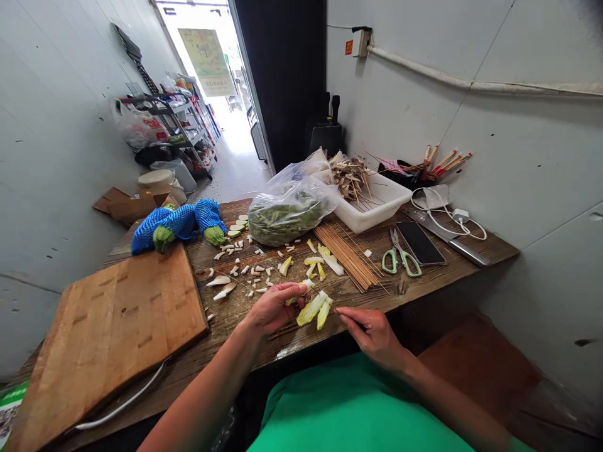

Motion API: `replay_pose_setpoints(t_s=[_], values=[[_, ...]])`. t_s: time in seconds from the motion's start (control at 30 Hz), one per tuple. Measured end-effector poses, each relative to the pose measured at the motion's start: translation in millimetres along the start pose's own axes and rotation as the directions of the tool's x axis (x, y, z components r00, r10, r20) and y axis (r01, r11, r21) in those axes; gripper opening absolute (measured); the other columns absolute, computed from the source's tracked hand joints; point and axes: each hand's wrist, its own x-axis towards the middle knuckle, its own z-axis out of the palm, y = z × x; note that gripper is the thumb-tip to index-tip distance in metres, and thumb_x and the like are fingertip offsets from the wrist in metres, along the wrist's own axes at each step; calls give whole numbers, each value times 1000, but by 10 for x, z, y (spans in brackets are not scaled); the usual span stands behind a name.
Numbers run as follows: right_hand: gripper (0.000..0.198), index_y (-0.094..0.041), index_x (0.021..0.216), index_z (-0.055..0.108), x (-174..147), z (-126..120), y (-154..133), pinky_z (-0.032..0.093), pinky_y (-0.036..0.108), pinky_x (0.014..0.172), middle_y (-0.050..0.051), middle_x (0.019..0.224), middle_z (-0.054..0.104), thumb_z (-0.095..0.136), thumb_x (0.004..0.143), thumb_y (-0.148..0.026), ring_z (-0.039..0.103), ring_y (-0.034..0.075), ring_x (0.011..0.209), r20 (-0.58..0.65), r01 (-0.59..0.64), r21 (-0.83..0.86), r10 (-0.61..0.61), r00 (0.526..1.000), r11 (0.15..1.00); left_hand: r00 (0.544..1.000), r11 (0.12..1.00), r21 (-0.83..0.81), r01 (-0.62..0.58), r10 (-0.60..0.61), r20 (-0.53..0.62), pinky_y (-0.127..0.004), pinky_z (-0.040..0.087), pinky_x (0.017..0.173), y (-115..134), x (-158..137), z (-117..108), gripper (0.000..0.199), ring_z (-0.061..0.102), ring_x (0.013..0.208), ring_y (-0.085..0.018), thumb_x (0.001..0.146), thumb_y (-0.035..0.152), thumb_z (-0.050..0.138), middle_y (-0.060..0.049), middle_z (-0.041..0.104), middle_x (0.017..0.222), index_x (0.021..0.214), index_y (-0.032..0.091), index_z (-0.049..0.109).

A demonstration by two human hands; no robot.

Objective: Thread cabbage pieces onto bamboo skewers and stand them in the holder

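My left hand (276, 309) pinches a pale yellow cabbage leaf piece (307, 285) between thumb and fingers. In my right hand (374, 336) is the end of a thin skewer (335, 310), mostly hidden by fingers and leaves. Yellow-white cabbage leaves (311, 309) sit at its other end, between the two hands, above the table's near edge. Just beyond lie more cabbage leaves (331, 260) and a bundle of bamboo skewers (346, 254). Cut white mushroom pieces (221, 290) are scattered left of my left hand.
A wooden cutting board (127, 307) covers the table's left side, with vegetables in blue foam nets (176, 223) behind it. Further back are a plastic bag of greens (287, 213) and a white tray (372, 216). Scissors (400, 254), a phone (421, 243) and a knife (447, 235) lie right.
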Motion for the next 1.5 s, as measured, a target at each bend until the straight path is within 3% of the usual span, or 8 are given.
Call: replay_pose_setpoints(t_s=[0.53, 0.7, 0.8, 1.03, 1.2, 1.3, 1.4, 1.5], values=[[25, -18, 99, 70, 23, 36, -28, 57, 28, 73, 7, 92, 73, 49, 88, -27, 69, 19, 81, -18, -57, 15, 57, 998, 998, 999, 982, 188, -27, 19, 46, -22, 38, 53, -59, 14, 47, 21, 49, 53, -10, 58, 25, 81, -4, 59, 58, 64, 9, 68], [26, -18, 98, 70, 93, 15, -47, 57, 28, 73, 8, 92, 73, 49, 87, -29, 69, 19, 82, -48, -60, 20, 61, 997, 998, 997, 984, 171, -53, 44, 57, -26, 45, 71, -56, 40, 84, 32, 59, 72, -17, 59, 32, 82, -9, 68, 82, 80, 10, 71], [26, -19, 98, 70, 76, -95, 30, 56, 29, 74, 7, 93, 73, 50, 87, -30, 69, 20, 84, -81, -104, -7, 103, 991, 995, 973, 929, 295, -222, 232, 0, -26, 43, 79, 2, 93, 22, 42, 59, 83, -17, 65, 42, 76, -8, 68, 97, 97, 15, 70], [29, -18, 96, 70, -180, -473, 349, 52, 23, 53, 6, 76, 72, 52, 85, -37, 64, 15, 59, -266, -321, -5, 308, 913, 947, 854, 310, 909, -277, 514, 85, -27, 42, 73, 151, 356, 26, 20, 60, 79, -18, 77, 30, 63, -6, 70, 89, 90, 17, 72], [31, -15, 96, 69, -264, -562, 396, 47, 20, 47, 5, 69, 69, 53, 84, -39, 56, 11, 50, -280, -366, 49, 365, 888, 929, 769, -227, 950, -213, 561, 306, -28, 42, 81, 276, 778, 80, 23, 60, 89, -21, 78, 19, 57, -8, 68, 98, 95, 17, 71], [32, -17, 95, 70, -252, -557, 374, 46, 21, 45, 4, 68, 68, 52, 83, -41, 58, 13, 53, -303, -325, 33, 319, 898, 945, 824, -381, 911, -156, 459, 333, -29, 41, 79, 368, 991, 58, 25, 59, 91, -23, 74, 16, 58, -9, 68, 98, 95, 18, 71], [32, -17, 94, 70, -233, -529, 340, 47, 21, 45, 4, 63, 67, 51, 84, -40, 60, 14, 55, -284, -307, 16, 299, 911, 952, 874, -318, 940, -120, 414, 252, -29, 39, 67, 435, 1048, 37, 16, 58, 77, -21, 71, 17, 60, -7, 67, 83, 84, 17, 71], [30, -16, 95, 70, -201, -466, 283, 49, 21, 50, 4, 62, 67, 50, 86, -37, 63, 15, 59, -211, -290, 6, 285, 935, 957, 871, 51, 977, -205, 465, 158, -24, 35, 58, 447, 933, 19, 14, 51, 63, -14, 68, 24, 67, -1, 61, 70, 78, 15, 66]])
